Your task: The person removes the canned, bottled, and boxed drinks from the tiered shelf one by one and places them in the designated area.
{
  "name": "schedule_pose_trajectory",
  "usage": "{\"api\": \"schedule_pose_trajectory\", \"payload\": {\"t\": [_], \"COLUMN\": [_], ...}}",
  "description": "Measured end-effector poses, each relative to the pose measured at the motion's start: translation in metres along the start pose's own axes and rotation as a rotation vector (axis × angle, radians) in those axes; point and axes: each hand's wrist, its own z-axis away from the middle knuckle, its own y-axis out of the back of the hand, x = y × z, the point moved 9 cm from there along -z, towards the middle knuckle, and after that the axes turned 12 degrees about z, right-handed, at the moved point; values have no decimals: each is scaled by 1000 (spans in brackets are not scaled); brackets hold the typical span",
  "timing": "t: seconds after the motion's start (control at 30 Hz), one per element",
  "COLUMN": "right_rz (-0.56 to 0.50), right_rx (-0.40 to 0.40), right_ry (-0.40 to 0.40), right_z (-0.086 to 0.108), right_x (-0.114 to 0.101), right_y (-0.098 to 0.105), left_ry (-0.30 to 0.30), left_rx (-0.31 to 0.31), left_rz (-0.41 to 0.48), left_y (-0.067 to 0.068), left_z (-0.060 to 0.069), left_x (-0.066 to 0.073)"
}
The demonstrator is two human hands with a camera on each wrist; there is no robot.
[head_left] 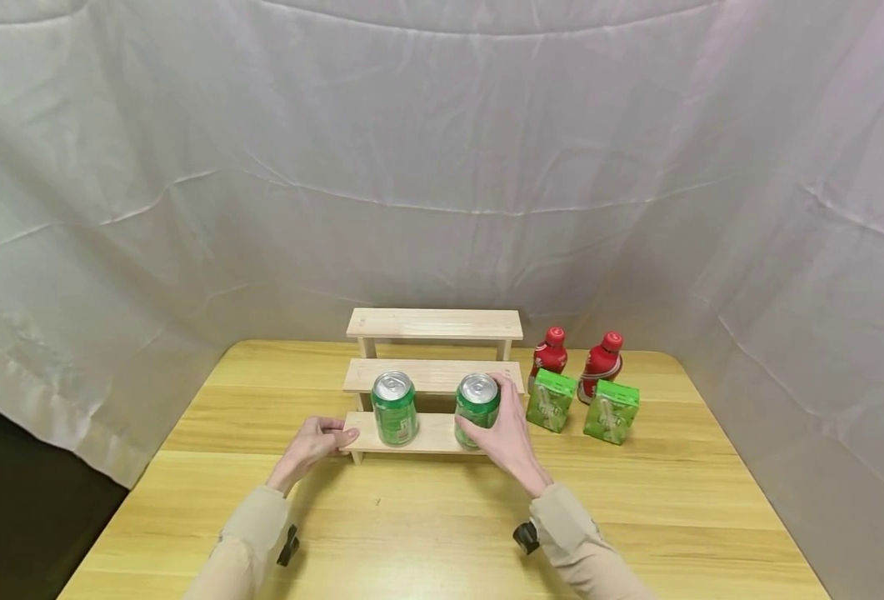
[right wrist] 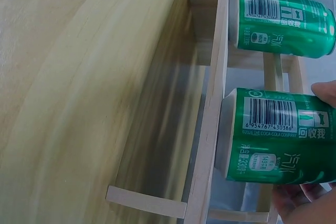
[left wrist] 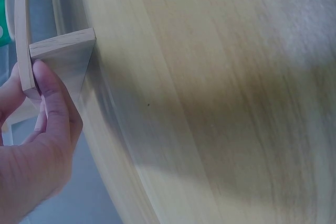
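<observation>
Two green soda cans stand upright on the lowest step of a three-tier wooden rack [head_left: 437,433]. Around the right-hand can [head_left: 476,402] my right hand [head_left: 507,433] curls its fingers and thumb; in the right wrist view this can [right wrist: 273,135] has its base on the board. The left-hand can [head_left: 394,410] stands apart from it, untouched. At the rack's left end my left hand [head_left: 317,446] pinches the lowest board between thumb and fingers, which the left wrist view shows close up on the board [left wrist: 23,40].
Right of the rack stand two red bottles [head_left: 551,354] [head_left: 601,367], with two green drink cartons [head_left: 550,402] [head_left: 611,412] in front of them. The wooden table [head_left: 427,533] is bordered by a grey curtain [head_left: 442,167] at the back and sides.
</observation>
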Motion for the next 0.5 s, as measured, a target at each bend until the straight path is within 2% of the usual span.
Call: {"api": "schedule_pose_trajectory", "payload": {"t": [0.5], "right_rz": [-114], "right_rx": [92], "right_ry": [-3], "right_z": [6], "right_x": [-4], "right_y": [17], "left_ry": [-14], "left_rx": [-13], "left_rz": [6], "left_y": [-1], "left_z": [1], "left_x": [3]}}
